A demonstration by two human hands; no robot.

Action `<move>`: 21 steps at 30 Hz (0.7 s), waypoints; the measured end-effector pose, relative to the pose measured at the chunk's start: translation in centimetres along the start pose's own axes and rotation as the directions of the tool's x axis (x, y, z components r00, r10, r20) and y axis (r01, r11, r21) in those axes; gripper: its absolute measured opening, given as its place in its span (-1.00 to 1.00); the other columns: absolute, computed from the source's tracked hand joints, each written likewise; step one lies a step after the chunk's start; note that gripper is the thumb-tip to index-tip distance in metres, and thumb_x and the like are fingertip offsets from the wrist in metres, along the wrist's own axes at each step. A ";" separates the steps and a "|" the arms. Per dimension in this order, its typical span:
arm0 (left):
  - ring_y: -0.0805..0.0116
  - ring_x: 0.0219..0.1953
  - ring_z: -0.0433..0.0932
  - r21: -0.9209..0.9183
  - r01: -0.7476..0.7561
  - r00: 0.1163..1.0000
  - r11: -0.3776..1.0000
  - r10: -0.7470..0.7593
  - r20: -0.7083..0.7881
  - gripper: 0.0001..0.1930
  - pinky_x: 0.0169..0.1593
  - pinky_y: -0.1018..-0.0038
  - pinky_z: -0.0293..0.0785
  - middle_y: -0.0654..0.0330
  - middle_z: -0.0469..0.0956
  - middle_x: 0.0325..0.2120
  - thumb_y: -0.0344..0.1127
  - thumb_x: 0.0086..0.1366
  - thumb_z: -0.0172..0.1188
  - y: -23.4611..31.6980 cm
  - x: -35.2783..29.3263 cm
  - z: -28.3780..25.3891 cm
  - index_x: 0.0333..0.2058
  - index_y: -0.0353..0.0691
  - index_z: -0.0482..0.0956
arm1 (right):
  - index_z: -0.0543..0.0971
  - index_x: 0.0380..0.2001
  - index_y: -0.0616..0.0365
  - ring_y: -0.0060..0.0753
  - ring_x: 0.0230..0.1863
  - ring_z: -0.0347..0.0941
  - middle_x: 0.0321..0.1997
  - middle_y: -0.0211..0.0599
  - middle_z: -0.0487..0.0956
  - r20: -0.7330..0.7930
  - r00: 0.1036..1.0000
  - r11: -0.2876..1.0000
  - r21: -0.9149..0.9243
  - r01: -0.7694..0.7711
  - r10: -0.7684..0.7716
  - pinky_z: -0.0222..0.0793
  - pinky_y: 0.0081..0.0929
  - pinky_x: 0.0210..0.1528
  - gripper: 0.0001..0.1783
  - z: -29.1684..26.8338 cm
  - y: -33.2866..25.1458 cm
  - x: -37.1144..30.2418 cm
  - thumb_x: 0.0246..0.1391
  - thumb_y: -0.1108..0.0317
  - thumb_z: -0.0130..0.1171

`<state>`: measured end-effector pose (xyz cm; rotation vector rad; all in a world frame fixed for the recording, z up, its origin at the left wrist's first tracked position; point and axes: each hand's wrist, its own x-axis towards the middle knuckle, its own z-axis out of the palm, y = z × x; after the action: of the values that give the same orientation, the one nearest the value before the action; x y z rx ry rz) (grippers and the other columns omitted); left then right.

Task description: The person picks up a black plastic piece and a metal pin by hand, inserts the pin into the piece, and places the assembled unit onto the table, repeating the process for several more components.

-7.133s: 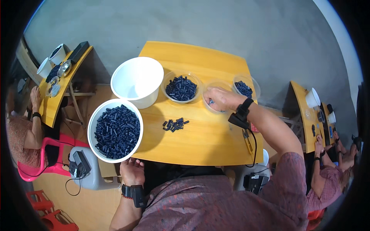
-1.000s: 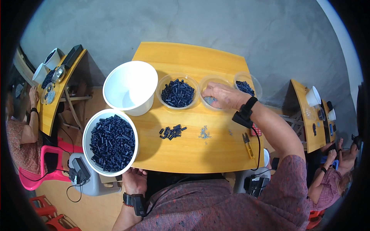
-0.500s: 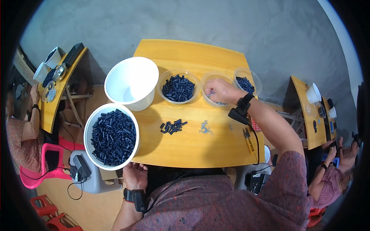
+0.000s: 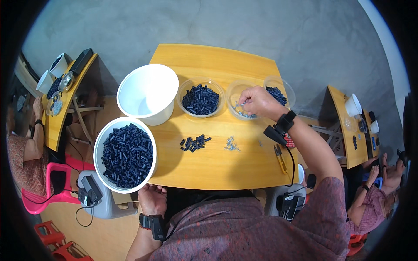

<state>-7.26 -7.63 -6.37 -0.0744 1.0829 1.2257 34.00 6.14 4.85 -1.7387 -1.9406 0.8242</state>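
My right hand [image 4: 260,102] is pinched on a few thin silvery metal pins [image 4: 243,103], just above a clear round tub [image 4: 231,87] with more pins at its bottom. Left of it, a second clear tub holds short black tubes [image 4: 200,99]; another tub of black pieces [image 4: 277,95] is partly behind my right hand. Palm up at the table's front edge, my left hand [image 4: 152,200] lies below a white bucket [image 4: 97,152] full of black tubes. Its fingers are loosely curled and apart, partly hidden by the bucket, with nothing seen in them.
A white bucket [image 4: 135,80] with nothing seen inside stands behind the full one. On the yellow table [image 4: 200,169] lie a small heap of black tubes [image 4: 196,143], some loose pins [image 4: 232,144] and yellow-handled snips [image 4: 280,159]. Other people work at side tables left and right.
My right hand has lifted up and right from inside the pin tub, and pins now show between its fingertips. My left hand has stayed in place.
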 end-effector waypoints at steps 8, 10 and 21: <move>0.53 -0.43 0.35 0.009 -0.012 0.999 1.000 0.012 -0.030 -0.76 -0.32 0.56 0.36 0.38 0.47 -0.34 -0.11 0.41 0.02 0.0 0.0 -0.1 -0.16 -0.13 0.49 | 0.60 -0.37 0.29 -0.63 -0.50 0.53 -0.44 -0.40 0.56 -0.009 1.000 0.950 0.311 -0.009 0.013 0.45 -0.64 -0.45 -0.93 -0.8 -5.6 -3.4 0.02 0.54 0.21; 0.53 -0.43 0.36 -0.001 -0.013 0.998 1.000 0.013 -0.059 -0.77 -0.32 0.56 0.36 0.39 0.47 -0.34 -0.11 0.41 0.01 0.0 0.0 0.0 -0.16 -0.11 0.49 | 0.60 -0.36 0.25 -0.49 -0.47 0.55 -0.41 -0.36 0.54 -0.033 0.988 0.953 0.261 0.154 -0.150 0.44 -0.55 -0.43 -0.91 0.5 -7.0 -5.3 0.02 0.58 0.19; 0.53 -0.42 0.35 0.011 0.005 0.999 1.000 -0.005 -0.035 -0.75 -0.30 0.57 0.36 0.39 0.48 -0.31 -0.09 0.43 -0.01 -0.1 0.1 0.0 -0.15 -0.11 0.50 | 0.60 -0.37 0.23 -0.07 -0.33 0.50 -0.38 -0.13 0.50 -0.073 0.937 0.931 -0.160 0.328 -0.343 0.44 -0.29 -0.29 -0.83 7.1 -3.5 -8.6 -0.11 0.63 0.18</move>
<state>-7.16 -7.61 -6.43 -0.0905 1.1192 1.2175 28.06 -3.64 2.63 -1.4291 -2.1911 0.4752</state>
